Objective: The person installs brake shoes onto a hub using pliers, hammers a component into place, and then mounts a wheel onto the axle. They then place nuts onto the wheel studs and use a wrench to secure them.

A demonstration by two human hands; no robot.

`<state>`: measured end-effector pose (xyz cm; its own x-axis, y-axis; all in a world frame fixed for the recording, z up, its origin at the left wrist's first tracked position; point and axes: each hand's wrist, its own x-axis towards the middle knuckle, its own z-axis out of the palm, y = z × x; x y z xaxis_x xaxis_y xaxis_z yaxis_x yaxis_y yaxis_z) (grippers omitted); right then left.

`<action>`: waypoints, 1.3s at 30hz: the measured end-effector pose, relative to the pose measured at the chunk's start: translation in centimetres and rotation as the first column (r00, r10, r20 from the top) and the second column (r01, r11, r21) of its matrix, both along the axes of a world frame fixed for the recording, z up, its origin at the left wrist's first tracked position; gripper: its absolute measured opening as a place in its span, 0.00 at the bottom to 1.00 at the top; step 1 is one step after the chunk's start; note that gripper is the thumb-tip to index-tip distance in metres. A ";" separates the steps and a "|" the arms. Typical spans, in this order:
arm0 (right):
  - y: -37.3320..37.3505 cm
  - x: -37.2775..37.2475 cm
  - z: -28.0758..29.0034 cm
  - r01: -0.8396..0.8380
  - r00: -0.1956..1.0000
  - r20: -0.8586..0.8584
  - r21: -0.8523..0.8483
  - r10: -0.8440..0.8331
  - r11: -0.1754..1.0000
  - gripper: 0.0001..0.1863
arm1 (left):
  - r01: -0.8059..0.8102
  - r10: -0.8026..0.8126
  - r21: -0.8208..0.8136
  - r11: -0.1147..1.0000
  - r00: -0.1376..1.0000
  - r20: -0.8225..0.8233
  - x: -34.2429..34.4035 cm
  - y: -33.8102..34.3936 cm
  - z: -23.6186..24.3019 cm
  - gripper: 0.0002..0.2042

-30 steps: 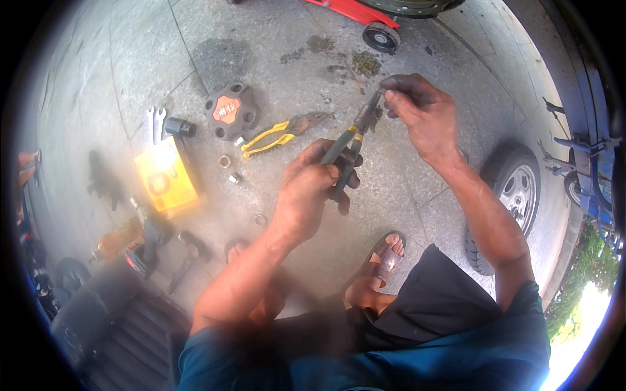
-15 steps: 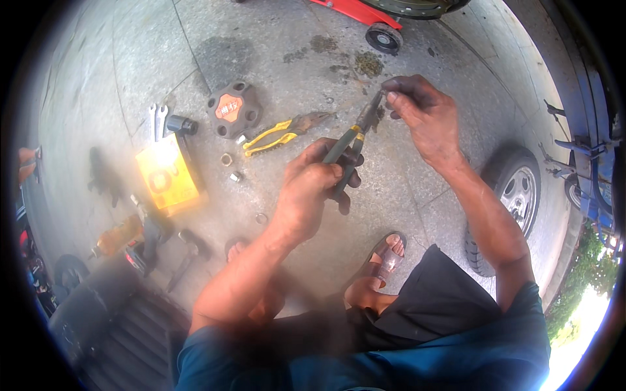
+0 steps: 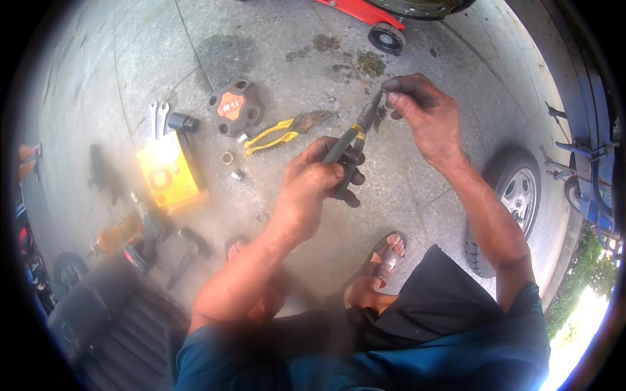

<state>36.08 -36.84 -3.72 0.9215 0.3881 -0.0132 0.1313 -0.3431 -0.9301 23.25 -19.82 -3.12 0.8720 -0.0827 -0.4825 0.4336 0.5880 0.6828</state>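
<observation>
My left hand point(image 3: 306, 179) is closed around the dark green handles of a pair of long-nose pliers point(image 3: 370, 112). Their narrow jaws point up and right, away from me. At the tip, the thumb and fingers of my right hand point(image 3: 429, 120) are pinched together. Whatever they hold there is too small to make out. Beyond my left hand, yellow-handled pliers point(image 3: 287, 131) lie on the floor. Beside those are a dark round wheel cap point(image 3: 251, 107) with an orange centre and a few nuts, one of them a brownish nut point(image 3: 227, 158).
On the left stand a yellow box point(image 3: 171, 179), two wrenches point(image 3: 158, 117), a black socket point(image 3: 182, 122), a bottle of amber liquid point(image 3: 120, 233) and a power tool point(image 3: 151, 231). A tyre on a rim point(image 3: 518, 192) lies right. A red jack point(image 3: 365, 12) is at the far side.
Both hands and the pliers hold nearly the same place. The view has shifted very slightly; nothing has been picked up or put down.
</observation>
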 end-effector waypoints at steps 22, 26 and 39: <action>0.8 -0.7 -1.7 0.207 0.977 -0.079 0.098 -0.200 0.973 0.08 | -0.035 0.035 0.080 0.996 0.999 -0.005 -0.2 -2.7 -0.2 0.21; 0.6 -0.6 -1.6 0.182 0.982 -0.053 0.058 -0.179 0.982 0.08 | -0.085 0.085 0.028 0.996 0.996 -0.013 -0.2 -2.5 -0.2 0.14; 0.2 -0.7 -1.4 0.144 0.986 -0.095 0.054 -0.138 0.988 0.09 | 0.027 -0.023 0.164 0.986 0.999 -0.028 0.0 -1.7 0.1 0.19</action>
